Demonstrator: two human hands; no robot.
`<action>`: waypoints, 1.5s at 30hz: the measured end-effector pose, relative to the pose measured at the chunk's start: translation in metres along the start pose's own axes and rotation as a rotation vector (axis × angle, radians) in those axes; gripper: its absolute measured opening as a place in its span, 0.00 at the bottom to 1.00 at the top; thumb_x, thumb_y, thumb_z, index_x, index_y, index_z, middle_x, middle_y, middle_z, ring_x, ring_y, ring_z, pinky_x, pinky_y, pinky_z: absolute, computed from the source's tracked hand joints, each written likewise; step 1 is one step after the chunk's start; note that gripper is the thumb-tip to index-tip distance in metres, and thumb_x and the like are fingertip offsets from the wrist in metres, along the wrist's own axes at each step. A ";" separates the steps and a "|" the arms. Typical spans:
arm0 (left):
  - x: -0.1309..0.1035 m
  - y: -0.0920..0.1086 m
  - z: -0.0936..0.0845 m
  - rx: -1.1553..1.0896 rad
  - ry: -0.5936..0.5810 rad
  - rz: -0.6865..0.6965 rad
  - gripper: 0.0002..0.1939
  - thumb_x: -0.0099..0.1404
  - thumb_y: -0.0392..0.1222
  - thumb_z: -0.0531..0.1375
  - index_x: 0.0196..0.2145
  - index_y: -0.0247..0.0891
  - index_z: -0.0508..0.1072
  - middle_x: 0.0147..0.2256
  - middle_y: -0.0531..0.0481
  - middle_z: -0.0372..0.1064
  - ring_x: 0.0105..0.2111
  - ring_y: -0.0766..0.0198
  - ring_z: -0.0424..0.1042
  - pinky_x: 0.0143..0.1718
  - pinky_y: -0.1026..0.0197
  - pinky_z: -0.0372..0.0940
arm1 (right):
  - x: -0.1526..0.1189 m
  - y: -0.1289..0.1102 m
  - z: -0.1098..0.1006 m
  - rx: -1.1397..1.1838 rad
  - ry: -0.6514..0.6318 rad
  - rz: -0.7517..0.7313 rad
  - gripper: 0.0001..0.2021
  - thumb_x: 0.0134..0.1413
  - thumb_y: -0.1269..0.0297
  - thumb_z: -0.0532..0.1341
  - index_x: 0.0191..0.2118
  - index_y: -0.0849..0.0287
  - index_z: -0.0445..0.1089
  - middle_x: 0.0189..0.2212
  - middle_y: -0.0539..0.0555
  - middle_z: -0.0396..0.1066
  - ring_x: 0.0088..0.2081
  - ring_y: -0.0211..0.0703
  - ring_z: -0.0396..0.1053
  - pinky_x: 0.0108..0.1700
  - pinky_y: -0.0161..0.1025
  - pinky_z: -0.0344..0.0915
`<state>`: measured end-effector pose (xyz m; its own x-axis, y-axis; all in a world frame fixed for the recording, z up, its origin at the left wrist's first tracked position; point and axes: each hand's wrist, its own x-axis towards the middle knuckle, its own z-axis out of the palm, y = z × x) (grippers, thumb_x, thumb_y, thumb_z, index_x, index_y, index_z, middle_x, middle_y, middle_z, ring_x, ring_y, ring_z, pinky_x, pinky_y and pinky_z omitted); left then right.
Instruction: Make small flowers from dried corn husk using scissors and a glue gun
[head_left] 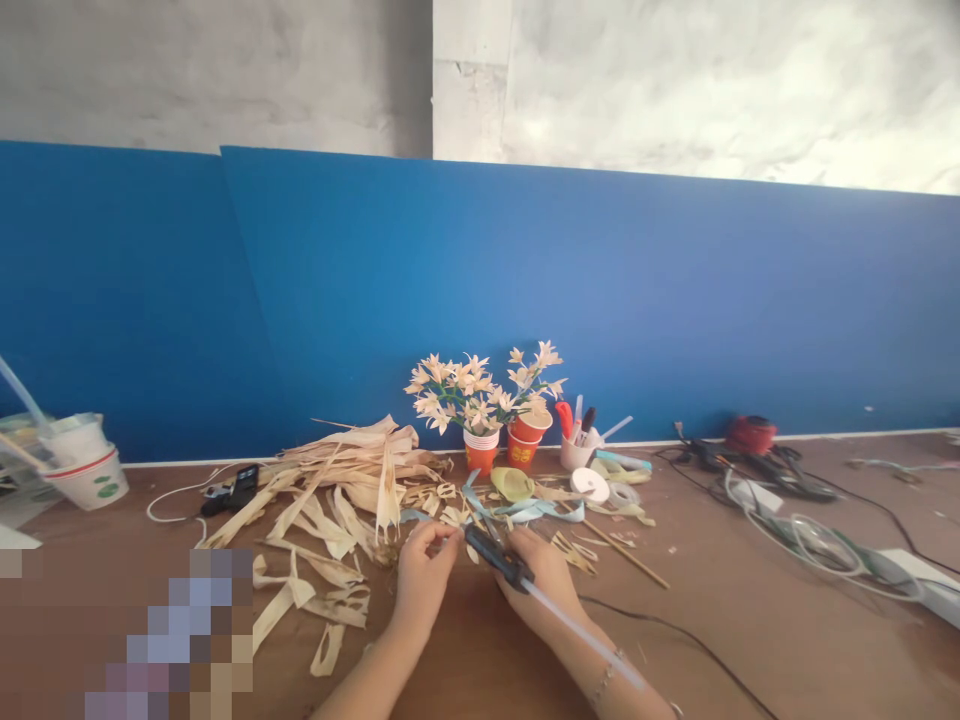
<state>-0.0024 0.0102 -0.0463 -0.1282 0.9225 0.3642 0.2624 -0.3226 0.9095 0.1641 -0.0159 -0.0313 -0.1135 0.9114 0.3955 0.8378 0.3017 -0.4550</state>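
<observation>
Head view, and it's a brown table (795, 640), a blue partition (337, 270) running behind it, grey wall (637, 90) above. Pale dried husks (330, 455) sprawl to the left; cream flowers (469, 380) stand in red cups (481, 460) at the back. Now my right hand (544, 575): fingers wrapped round a black glue gun (495, 555), clear stick (581, 632) poking out behind. Just beside it, my left hand (424, 575) has thumb and forefinger pinched together; whether on anything, I can't tell.
</observation>
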 end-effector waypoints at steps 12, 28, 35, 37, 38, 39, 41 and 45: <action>0.000 0.000 0.000 -0.010 -0.020 -0.037 0.13 0.56 0.50 0.58 0.23 0.37 0.74 0.24 0.51 0.69 0.28 0.61 0.67 0.31 0.61 0.62 | -0.001 0.000 0.000 0.007 -0.006 -0.008 0.04 0.42 0.73 0.55 0.23 0.58 0.61 0.24 0.51 0.66 0.27 0.39 0.64 0.28 0.32 0.53; 0.001 -0.003 -0.001 0.020 -0.029 0.028 0.11 0.57 0.46 0.58 0.24 0.37 0.74 0.26 0.50 0.69 0.29 0.61 0.69 0.30 0.61 0.62 | 0.001 -0.004 -0.011 0.077 -0.056 0.125 0.03 0.45 0.69 0.56 0.28 0.57 0.67 0.25 0.52 0.73 0.29 0.42 0.69 0.30 0.32 0.56; 0.001 -0.005 -0.004 0.222 -0.063 0.128 0.07 0.57 0.40 0.57 0.25 0.39 0.75 0.30 0.48 0.69 0.34 0.57 0.68 0.37 0.55 0.63 | -0.003 -0.007 -0.017 0.341 -0.164 0.046 0.06 0.48 0.64 0.58 0.24 0.59 0.67 0.19 0.48 0.67 0.23 0.38 0.63 0.26 0.31 0.55; -0.001 -0.003 -0.004 0.290 -0.141 0.189 0.06 0.55 0.38 0.59 0.24 0.40 0.75 0.30 0.48 0.69 0.35 0.56 0.67 0.38 0.54 0.63 | 0.000 -0.006 -0.022 0.380 -0.087 0.091 0.10 0.51 0.59 0.57 0.25 0.59 0.67 0.19 0.49 0.67 0.23 0.38 0.63 0.26 0.31 0.56; -0.001 -0.001 -0.003 0.297 -0.167 0.214 0.05 0.55 0.38 0.59 0.24 0.41 0.75 0.30 0.48 0.69 0.35 0.56 0.67 0.38 0.54 0.63 | 0.001 -0.003 -0.026 0.354 -0.024 0.132 0.11 0.52 0.58 0.57 0.26 0.59 0.68 0.20 0.49 0.68 0.24 0.39 0.64 0.26 0.32 0.56; -0.001 0.000 -0.004 0.279 -0.170 0.229 0.06 0.55 0.38 0.59 0.24 0.41 0.75 0.30 0.48 0.69 0.34 0.57 0.68 0.37 0.55 0.63 | 0.002 -0.001 -0.031 0.314 0.024 0.162 0.09 0.52 0.59 0.57 0.28 0.59 0.68 0.20 0.50 0.68 0.24 0.39 0.64 0.27 0.32 0.56; 0.000 0.001 -0.004 0.182 -0.096 0.228 0.07 0.57 0.41 0.59 0.24 0.40 0.75 0.30 0.48 0.69 0.34 0.58 0.68 0.36 0.57 0.63 | 0.004 0.004 -0.040 0.203 0.058 0.160 0.05 0.48 0.64 0.58 0.30 0.58 0.69 0.23 0.51 0.69 0.26 0.40 0.64 0.28 0.33 0.55; 0.004 -0.001 -0.008 0.000 0.093 0.172 0.10 0.59 0.46 0.58 0.26 0.38 0.73 0.30 0.49 0.69 0.33 0.59 0.69 0.32 0.61 0.64 | 0.004 0.005 -0.053 -0.012 -0.069 -0.112 0.01 0.43 0.70 0.58 0.26 0.58 0.65 0.25 0.51 0.69 0.28 0.40 0.63 0.31 0.33 0.53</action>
<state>-0.0106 0.0121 -0.0444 -0.1689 0.8301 0.5315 0.2879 -0.4742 0.8320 0.1962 -0.0262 0.0105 -0.2426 0.8895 0.3872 0.8241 0.3995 -0.4016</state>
